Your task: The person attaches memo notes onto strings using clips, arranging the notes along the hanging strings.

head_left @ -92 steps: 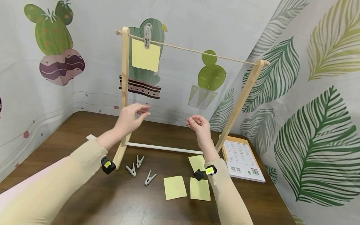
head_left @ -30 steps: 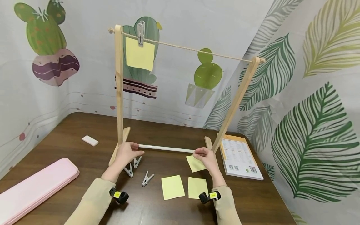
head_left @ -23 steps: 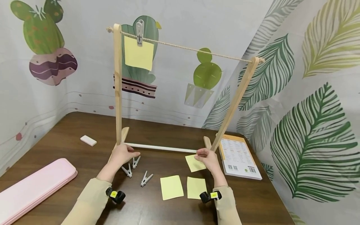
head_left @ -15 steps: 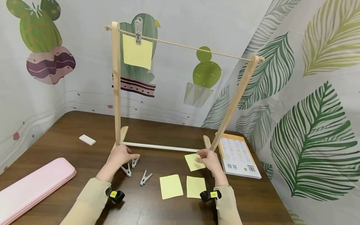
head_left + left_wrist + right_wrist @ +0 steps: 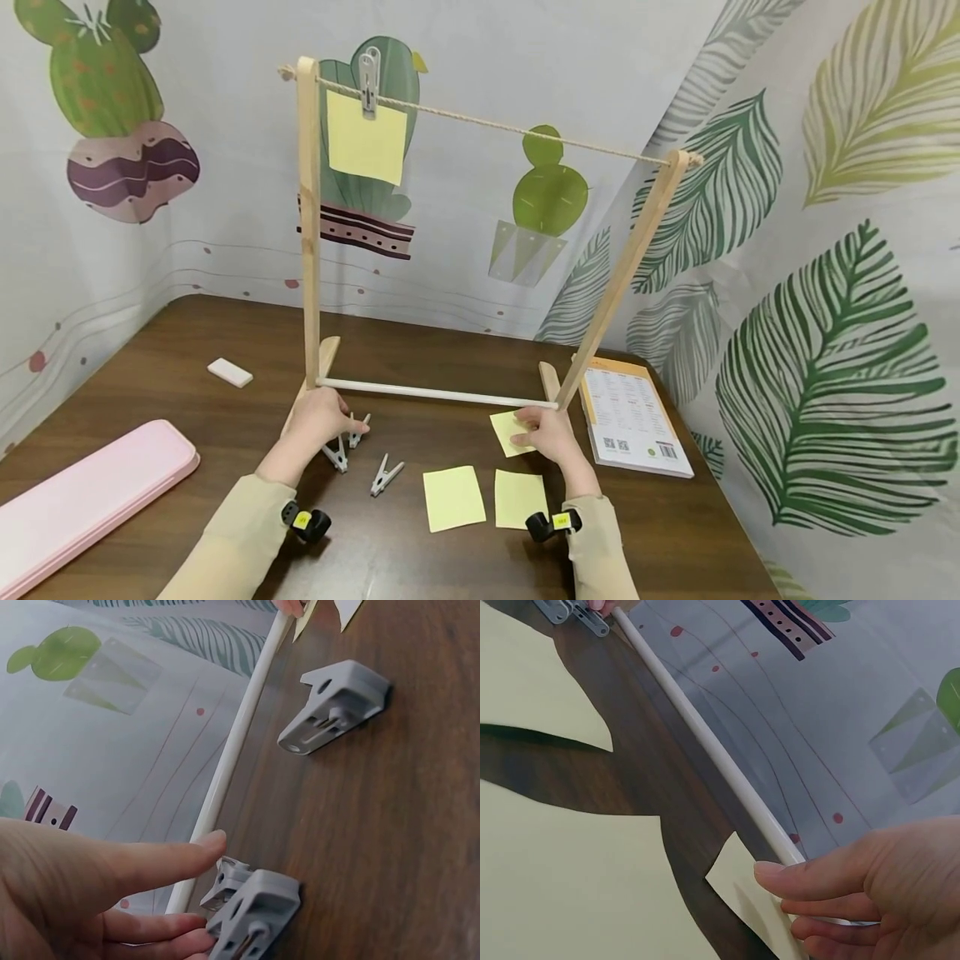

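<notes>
In the head view my left hand [image 5: 318, 417] is low beside the left foot of a wooden rack [image 5: 310, 225], next to two grey clothespins [image 5: 337, 456]. Its thumb is straight and apart from the fingers; the left wrist view shows the fingertips close to a clothespin [image 5: 259, 907], contact unclear. My right hand [image 5: 551, 433] is over part of a yellow sticky note [image 5: 506, 433], near the right end of the white rod [image 5: 435, 392]. Its fingers look relaxed, with no clear grip on the note. A clothespin [image 5: 370, 79] holds another yellow note [image 5: 366, 142] on the rope.
Two more yellow notes [image 5: 454, 498] and a third loose clothespin [image 5: 386, 475] lie in front of the rack. A pink case [image 5: 97, 500] and a white block [image 5: 230, 372] are at left. A printed booklet [image 5: 633, 417] lies at right.
Both hands came down from mid-air to the white rod, then slid outward toward its ends. The right hand has since come slightly nearer, over the note. The view has shifted a little.
</notes>
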A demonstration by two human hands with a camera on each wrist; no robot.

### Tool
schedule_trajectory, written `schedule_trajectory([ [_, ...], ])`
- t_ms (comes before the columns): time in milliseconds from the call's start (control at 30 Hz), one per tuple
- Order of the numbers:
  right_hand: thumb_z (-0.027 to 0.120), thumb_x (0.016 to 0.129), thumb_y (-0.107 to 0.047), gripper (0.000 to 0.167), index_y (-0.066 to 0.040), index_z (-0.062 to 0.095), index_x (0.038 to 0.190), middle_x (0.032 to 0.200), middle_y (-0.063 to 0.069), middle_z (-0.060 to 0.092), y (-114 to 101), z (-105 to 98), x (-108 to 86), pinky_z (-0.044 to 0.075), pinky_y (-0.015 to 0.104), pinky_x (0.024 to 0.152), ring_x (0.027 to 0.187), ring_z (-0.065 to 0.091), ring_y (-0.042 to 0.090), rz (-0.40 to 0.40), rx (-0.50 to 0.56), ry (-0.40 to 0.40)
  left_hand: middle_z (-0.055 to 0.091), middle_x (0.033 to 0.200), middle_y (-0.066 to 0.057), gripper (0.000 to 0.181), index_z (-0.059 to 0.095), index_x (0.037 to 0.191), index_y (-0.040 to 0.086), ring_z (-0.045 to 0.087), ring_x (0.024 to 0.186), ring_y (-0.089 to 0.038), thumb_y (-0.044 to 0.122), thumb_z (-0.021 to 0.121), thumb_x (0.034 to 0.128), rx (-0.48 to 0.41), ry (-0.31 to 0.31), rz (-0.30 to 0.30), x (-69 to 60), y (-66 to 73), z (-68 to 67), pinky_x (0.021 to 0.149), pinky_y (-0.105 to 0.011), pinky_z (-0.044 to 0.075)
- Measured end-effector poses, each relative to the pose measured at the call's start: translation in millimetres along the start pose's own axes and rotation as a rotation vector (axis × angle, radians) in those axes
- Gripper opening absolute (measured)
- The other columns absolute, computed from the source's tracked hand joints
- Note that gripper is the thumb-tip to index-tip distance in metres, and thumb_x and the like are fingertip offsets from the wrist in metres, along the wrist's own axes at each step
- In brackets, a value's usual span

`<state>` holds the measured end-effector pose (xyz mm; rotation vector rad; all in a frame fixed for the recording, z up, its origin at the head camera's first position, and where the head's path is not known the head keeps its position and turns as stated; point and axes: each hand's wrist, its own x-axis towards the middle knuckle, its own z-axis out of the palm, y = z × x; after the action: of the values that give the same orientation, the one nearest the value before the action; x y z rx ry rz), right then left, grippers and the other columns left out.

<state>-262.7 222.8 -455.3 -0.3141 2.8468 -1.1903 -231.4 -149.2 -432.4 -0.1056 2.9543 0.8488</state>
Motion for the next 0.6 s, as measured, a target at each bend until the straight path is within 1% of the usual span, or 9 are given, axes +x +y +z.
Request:
schedule_trajectory([
  [133, 0.082, 0.075, -0.002, 0.039, 0.006, 0.069, 0.111, 0.107, 0.018, 0.072, -0.8, 1.3, -0.8, 0.052, 0.047, 0.088, 0.101, 0.065, 0.035, 0.006, 0.001, -0.005, 0.073, 0.088, -0.015, 0.041, 0.074, 0.089, -0.003, 0.063, 0.067, -0.020, 0.032, 0.087, 0.0703, 0.001, -0.025, -0.011, -0.3, 1.1, 0.5, 0.060, -0.034, 0.052],
  [200, 0.082, 0.075, -0.002, 0.039, 0.006, 0.069, 0.111, 0.107, 0.018, 0.072, -0.8, 2.0, -0.7, 0.052, 0.047, 0.088, 0.101, 0.066, 0.035, 0.009, 0.004, -0.007, 0.073, 0.087, -0.014, 0.039, 0.074, 0.088, -0.002, 0.063, 0.066, -0.020, 0.031, 0.086, 0.0703, 0.005, -0.024, -0.010, -0.1, 1.2, 1.5, 0.060, -0.034, 0.051],
  [300, 0.082, 0.075, -0.003, 0.039, 0.006, 0.069, 0.111, 0.107, 0.018, 0.072, -1.6, 2.8, -0.4, 0.053, 0.046, 0.088, 0.101, 0.066, 0.035, 0.010, 0.001, -0.013, 0.072, 0.085, -0.012, 0.037, 0.074, 0.086, 0.000, 0.062, 0.067, -0.020, 0.031, 0.087, 0.0696, 0.010, -0.005, -0.004, 0.4, 0.9, 3.0, 0.061, -0.034, 0.049],
  [400, 0.081, 0.076, -0.004, 0.038, 0.005, 0.070, 0.111, 0.108, 0.018, 0.072, -4.2, 3.1, -0.9, 0.054, 0.045, 0.088, 0.102, 0.067, 0.034, 0.023, 0.002, -0.016, 0.071, 0.085, -0.012, 0.035, 0.073, 0.085, 0.000, 0.061, 0.068, -0.021, 0.029, 0.087, 0.0697, -0.009, 0.002, -0.006, 0.6, 2.0, 4.1, 0.061, -0.034, 0.048],
  [600, 0.081, 0.077, -0.004, 0.038, 0.004, 0.069, 0.112, 0.109, 0.018, 0.072, -7.5, 2.5, -2.3, 0.054, 0.044, 0.088, 0.103, 0.067, 0.034, 0.032, 0.000, -0.027, 0.072, 0.090, -0.016, 0.036, 0.073, 0.090, -0.004, 0.062, 0.069, -0.022, 0.025, 0.085, 0.0724, -0.056, -0.009, -0.011, 1.6, 3.9, 6.5, 0.060, -0.033, 0.049],
])
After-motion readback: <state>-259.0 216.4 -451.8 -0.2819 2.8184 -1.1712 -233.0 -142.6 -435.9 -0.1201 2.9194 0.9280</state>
